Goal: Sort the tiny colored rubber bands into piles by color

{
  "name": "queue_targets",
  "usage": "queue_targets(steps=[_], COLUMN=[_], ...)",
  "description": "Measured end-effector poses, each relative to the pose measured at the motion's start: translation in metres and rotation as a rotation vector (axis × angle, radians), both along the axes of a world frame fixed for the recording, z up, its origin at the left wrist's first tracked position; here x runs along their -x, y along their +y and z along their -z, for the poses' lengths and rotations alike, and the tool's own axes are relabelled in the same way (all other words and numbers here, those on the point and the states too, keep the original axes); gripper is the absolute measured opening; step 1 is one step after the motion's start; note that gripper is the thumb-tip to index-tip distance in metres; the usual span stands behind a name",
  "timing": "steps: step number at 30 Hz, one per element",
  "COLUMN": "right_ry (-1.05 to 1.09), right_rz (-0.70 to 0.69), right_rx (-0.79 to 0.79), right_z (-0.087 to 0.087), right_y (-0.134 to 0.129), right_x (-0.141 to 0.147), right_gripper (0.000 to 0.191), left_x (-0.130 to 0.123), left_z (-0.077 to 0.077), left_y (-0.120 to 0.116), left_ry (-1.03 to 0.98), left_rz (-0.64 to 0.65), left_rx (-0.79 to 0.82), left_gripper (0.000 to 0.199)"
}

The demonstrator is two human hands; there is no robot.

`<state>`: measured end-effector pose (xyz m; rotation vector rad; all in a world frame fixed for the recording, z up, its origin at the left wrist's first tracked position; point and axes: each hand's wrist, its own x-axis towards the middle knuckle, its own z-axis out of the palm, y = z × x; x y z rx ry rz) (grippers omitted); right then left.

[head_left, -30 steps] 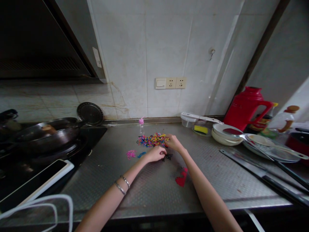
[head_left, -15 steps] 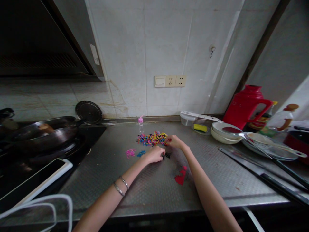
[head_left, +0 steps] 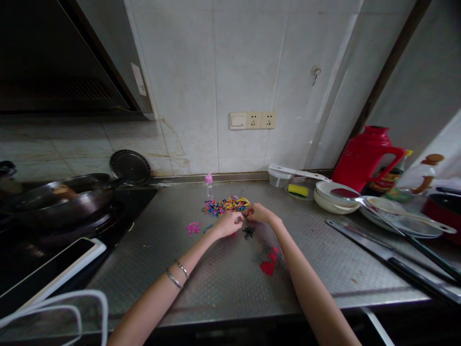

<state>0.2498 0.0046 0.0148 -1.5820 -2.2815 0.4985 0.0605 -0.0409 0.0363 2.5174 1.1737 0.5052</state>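
Note:
A loose pile of small multicoloured bands [head_left: 225,205] lies mid-counter. My right hand [head_left: 259,213] is at the pile's right edge, its fingers pinched; what they hold, if anything, is too small to make out. Just in front of the pile, my left hand [head_left: 229,224] has its thumb and forefinger curled towards each other, with a gap between the tips and nothing visible there. Below the hands is a small black heap [head_left: 248,233]. To the left are a pink heap [head_left: 193,228] and a partly covered blue heap [head_left: 208,228]. Red heart-shaped pieces [head_left: 269,263] lie nearer the front edge.
Behind the pile stands a small clear bottle with a pink top [head_left: 209,185]. Bowls [head_left: 334,201], a yellow sponge [head_left: 298,191], a red thermos [head_left: 363,158] and a long knife [head_left: 360,240] are on the right. A wok [head_left: 68,202] sits on the stove at left.
My left hand has moved slightly up and left, off the black heap, and its fingertips have parted. It now covers part of the blue heap. My right hand has shifted only a little.

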Motion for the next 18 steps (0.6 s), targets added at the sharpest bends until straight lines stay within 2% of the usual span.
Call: queue_targets(steps=[6, 13, 18], right_ry=[0.003, 0.018, 0.021], right_rz=[0.006, -0.019, -0.001], right_rx=[0.029, 0.019, 0.006], right_z=[-0.003, -0.004, -0.001], right_y=[-0.001, -0.003, -0.002], right_x=[0.000, 0.001, 0.003], right_gripper=[0.017, 0.020, 0.016], left_x=[0.035, 0.092, 0.132], left_z=[-0.001, 0.004, 0.010], left_y=[0.024, 0.053, 0.066], left_ry=[-0.112, -0.201, -0.209], left_rz=[-0.120, -0.226, -0.393], left_rx=[0.013, 0.050, 0.065], left_gripper=[0.024, 0.026, 0.024])
